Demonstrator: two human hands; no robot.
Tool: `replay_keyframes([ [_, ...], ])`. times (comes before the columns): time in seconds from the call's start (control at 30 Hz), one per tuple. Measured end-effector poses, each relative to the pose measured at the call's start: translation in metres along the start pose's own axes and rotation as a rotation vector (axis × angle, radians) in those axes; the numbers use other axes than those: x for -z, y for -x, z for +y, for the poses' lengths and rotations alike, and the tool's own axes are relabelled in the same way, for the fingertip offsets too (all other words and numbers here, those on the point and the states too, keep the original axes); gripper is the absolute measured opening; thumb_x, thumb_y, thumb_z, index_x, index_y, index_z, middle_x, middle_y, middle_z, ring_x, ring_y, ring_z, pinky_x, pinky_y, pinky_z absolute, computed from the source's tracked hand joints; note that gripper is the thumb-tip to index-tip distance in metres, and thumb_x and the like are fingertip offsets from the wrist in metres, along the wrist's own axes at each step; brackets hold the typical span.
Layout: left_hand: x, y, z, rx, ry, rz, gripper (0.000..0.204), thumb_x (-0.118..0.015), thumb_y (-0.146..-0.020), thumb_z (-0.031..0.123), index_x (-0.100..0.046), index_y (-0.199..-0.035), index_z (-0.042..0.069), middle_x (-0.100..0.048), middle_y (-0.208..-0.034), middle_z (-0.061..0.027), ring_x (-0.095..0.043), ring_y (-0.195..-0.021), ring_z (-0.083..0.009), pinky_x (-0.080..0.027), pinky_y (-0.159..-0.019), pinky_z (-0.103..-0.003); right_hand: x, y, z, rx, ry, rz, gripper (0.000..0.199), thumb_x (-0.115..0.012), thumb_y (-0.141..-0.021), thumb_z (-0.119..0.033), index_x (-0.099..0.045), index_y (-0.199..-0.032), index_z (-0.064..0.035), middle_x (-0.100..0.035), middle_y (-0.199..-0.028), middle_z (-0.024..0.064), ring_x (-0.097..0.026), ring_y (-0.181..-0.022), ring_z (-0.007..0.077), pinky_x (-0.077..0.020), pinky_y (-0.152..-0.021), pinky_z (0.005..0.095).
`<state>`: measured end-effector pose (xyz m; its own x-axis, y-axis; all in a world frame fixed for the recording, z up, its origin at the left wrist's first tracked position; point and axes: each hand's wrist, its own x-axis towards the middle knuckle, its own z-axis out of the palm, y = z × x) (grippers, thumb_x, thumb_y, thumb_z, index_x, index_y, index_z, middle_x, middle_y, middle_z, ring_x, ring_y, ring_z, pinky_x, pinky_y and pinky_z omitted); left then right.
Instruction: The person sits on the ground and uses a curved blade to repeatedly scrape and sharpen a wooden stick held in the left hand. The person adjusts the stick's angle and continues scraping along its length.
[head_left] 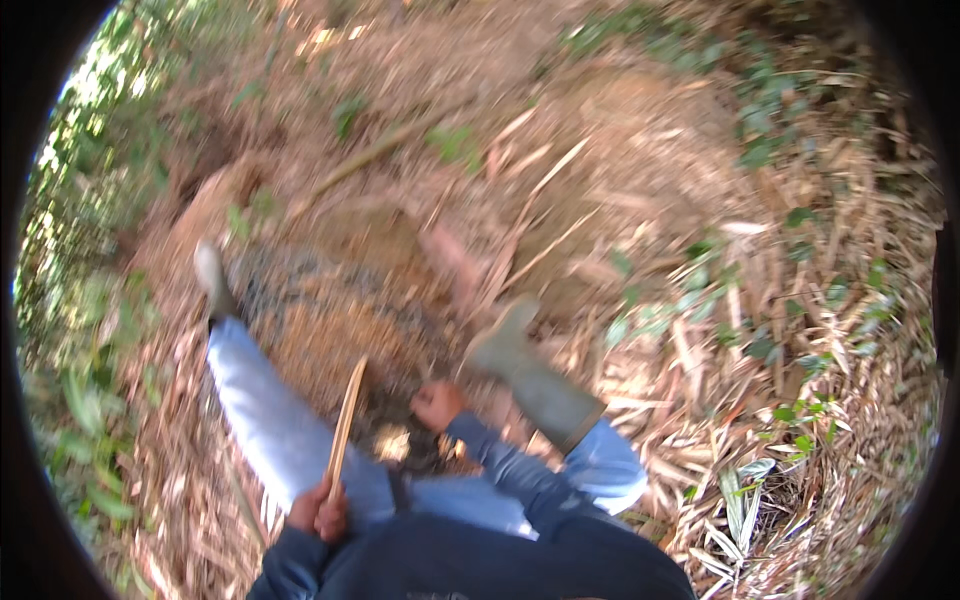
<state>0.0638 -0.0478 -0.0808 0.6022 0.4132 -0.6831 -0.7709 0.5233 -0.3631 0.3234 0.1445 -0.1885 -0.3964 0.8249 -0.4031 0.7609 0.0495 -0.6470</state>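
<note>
My left hand (pixel 318 512) is closed round the lower end of a thin, pale wooden stick (pixel 347 420), perhaps a split strip. It points up and slightly right above my left thigh. Between my legs is my right hand (pixel 438 405), its fingers curled in just above dark ground. Motion blur hides whatever it may hold. Close by lies a bright, pale patch (pixel 391 442) on the dark soil, too blurred to name.
My legs, in blue jeans (pixel 250 400) and green rubber boots (pixel 545 385), spread across a brown earth mound (pixel 330 325). A long branch (pixel 380 152) lies beyond it. Dry leaf litter (pixel 690 440) covers the right side, with green plants (pixel 90 430) at the left.
</note>
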Motion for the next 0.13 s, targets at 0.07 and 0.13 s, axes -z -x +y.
replay_keyframes([
  [0.07, 0.011, -0.006, 0.006, 0.054, -0.007, -0.128, 0.038, -0.035, -0.102, 0.046, -0.056, -0.095, 0.015, -0.039, -0.057, 0.0014, -0.03, -0.038, -0.0107, -0.027, -0.033, -0.029, -0.014, -0.006, 0.033, -0.148, 0.061, -0.006, 0.038, -0.065, -0.075, -0.038, -0.07, -0.084, -0.0016, -0.066, -0.078, 0.0235, -0.066, -0.079, 0.0392, -0.0523, -0.072, 0.0455],
  [0.13, 0.013, -0.014, 0.017, 0.096, 0.001, -0.16, 0.04, -0.036, -0.101, 0.048, -0.056, -0.1, 0.013, -0.041, -0.062, -0.0007, -0.033, -0.042, -0.0117, -0.029, -0.038, -0.029, -0.006, -0.014, 0.048, -0.164, 0.025, -0.082, 0.04, -0.064, -0.077, -0.041, -0.072, -0.087, -0.0028, -0.068, -0.075, 0.0201, -0.068, -0.071, 0.0343, -0.0533, -0.069, 0.0423],
])
